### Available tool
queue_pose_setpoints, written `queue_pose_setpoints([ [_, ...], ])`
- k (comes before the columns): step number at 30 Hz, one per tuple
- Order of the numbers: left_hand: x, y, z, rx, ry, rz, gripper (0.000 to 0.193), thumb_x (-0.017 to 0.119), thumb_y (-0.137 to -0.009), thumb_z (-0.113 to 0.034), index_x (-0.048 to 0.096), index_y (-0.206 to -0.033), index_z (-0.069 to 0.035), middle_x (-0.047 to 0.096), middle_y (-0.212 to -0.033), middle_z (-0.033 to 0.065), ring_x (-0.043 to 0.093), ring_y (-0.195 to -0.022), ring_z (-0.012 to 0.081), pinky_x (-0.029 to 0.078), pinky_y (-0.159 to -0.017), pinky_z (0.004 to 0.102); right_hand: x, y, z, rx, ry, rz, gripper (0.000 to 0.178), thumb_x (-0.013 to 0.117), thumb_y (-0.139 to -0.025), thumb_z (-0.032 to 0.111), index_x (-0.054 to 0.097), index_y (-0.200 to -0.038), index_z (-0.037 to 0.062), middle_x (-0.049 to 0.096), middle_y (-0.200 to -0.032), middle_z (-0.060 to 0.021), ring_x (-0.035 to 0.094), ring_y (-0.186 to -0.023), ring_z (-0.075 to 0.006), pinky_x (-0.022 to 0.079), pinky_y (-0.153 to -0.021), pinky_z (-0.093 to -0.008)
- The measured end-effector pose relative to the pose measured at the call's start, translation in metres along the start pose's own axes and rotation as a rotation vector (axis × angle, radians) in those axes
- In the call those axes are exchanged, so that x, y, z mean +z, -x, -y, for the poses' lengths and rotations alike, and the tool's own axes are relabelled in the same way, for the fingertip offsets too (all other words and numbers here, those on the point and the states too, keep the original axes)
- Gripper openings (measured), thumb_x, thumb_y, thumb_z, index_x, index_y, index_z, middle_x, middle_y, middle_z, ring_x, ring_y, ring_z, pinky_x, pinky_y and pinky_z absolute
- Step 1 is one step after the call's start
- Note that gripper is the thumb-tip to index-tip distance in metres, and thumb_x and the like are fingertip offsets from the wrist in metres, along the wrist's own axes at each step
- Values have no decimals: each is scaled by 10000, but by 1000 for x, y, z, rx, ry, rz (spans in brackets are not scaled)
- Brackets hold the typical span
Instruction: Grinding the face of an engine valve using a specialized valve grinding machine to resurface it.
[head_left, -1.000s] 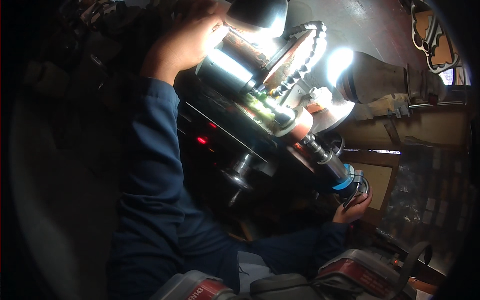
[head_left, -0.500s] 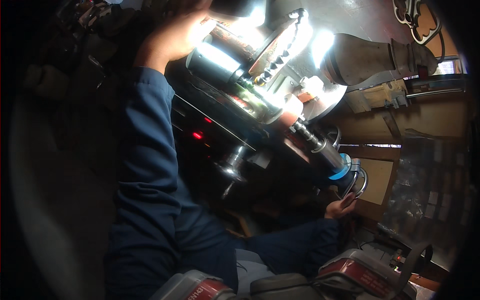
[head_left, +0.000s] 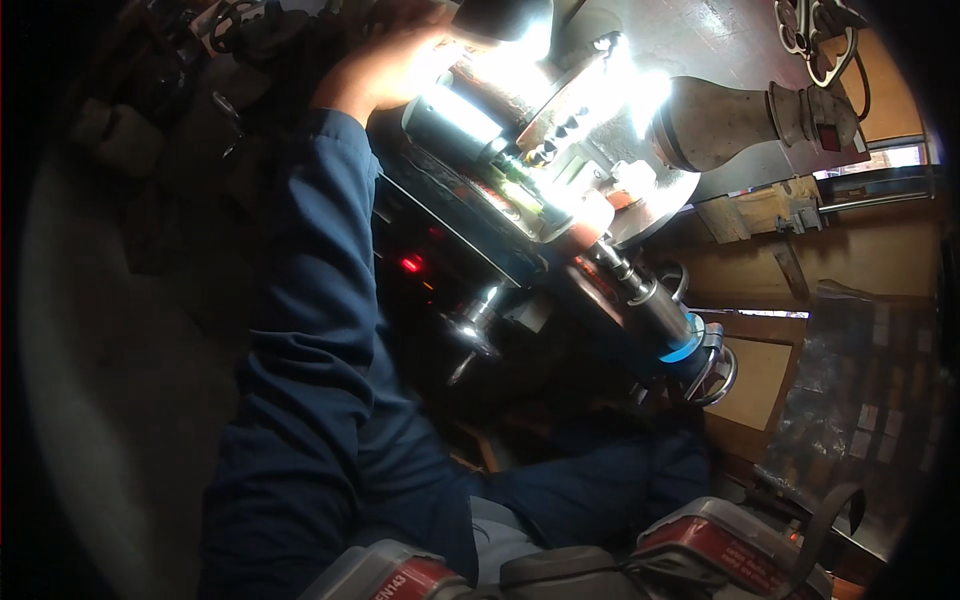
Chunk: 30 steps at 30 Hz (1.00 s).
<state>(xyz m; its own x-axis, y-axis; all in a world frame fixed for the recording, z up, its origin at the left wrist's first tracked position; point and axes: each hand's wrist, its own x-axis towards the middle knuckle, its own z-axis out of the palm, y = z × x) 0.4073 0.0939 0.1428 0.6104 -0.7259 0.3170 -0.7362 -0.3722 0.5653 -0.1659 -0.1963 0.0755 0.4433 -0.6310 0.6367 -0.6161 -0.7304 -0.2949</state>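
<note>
My left hand (head_left: 385, 75) reaches to the far side of a lathe-like machine, right beside a dark rounded lamp head (head_left: 510, 22). Glare and blur hide its fingers, so its grip does not show. Below that hand lies a dark cylinder (head_left: 450, 115) with a bright reflection. From the lit work area, a metal spindle (head_left: 655, 305) with a blue ring (head_left: 685, 340) slants toward the right and ends at a curved chrome handle (head_left: 722, 375). My right sleeve (head_left: 650, 460) stretches toward this handle; the right hand itself is lost in shadow.
A segmented hose (head_left: 570, 135) stands over the work area. To its right is a dusty bottle-shaped housing (head_left: 720, 125). A chrome crank (head_left: 470, 325) juts toward me from the machine's front. Grey-and-red cartridges (head_left: 715, 545) fill the lower edge. Clear plastic sheeting (head_left: 860, 400) hangs at right.
The view has shifted a little, so the machine and my left arm appear farther right. My right hand, earlier seen below the chrome handle, has gone out of sight.
</note>
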Motion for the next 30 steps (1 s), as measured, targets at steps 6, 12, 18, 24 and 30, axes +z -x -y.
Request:
queue_pose_setpoints([
  [6, -1, -2, 2, -38, 21, 42, 398, 538, -1033, -249, 534, -1415, -137, 499, -1509, 128, 491, -1375, 320, 372, -1148, 440, 2, -4, 3, 31, -71, 32, 453, 640, -972, 189, 529, -1315, -85, 626, -1215, -278, 655, -1041, -391, 537, -856, -451],
  [12, 0, 2, -5, -40, 44, -30, 395, 574, -1026, -247, 549, -1383, -80, 571, -1409, 152, 549, -1290, 310, 410, -1095, 416, 4, -5, -3, 19, -117, 54, 475, 662, -958, 197, 528, -1317, -83, 625, -1217, -278, 653, -1050, -397, 536, -863, -452],
  [18, -5, 7, -13, -36, -38, -27, 392, 552, -1039, -287, 561, -1387, -108, 564, -1427, 139, 555, -1301, 306, 413, -1100, 406, 8, -2, -20, -33, -160, 68, 497, 683, -944, 204, 526, -1319, -82, 624, -1220, -278, 652, -1059, -402, 534, -869, -453],
  [24, -4, 5, -7, -26, -34, -29, 394, 559, -1044, -302, 586, -1365, -74, 642, -1305, 154, 603, -1193, 272, 450, -1044, 391, 15, 1, -37, -84, -185, 99, 520, 704, -930, 212, 524, -1321, -80, 623, -1222, -279, 650, -1068, -407, 533, -876, -454],
  [30, -3, 6, -6, -75, -62, -36, 407, 545, -1053, -330, 604, -1340, -46, 698, -1211, 158, 644, -1103, 244, 480, -992, 374, 18, 6, -54, -111, -181, 149, 544, 726, -916, 220, 522, -1323, -78, 622, -1225, -279, 649, -1077, -412, 531, -882, -454],
])
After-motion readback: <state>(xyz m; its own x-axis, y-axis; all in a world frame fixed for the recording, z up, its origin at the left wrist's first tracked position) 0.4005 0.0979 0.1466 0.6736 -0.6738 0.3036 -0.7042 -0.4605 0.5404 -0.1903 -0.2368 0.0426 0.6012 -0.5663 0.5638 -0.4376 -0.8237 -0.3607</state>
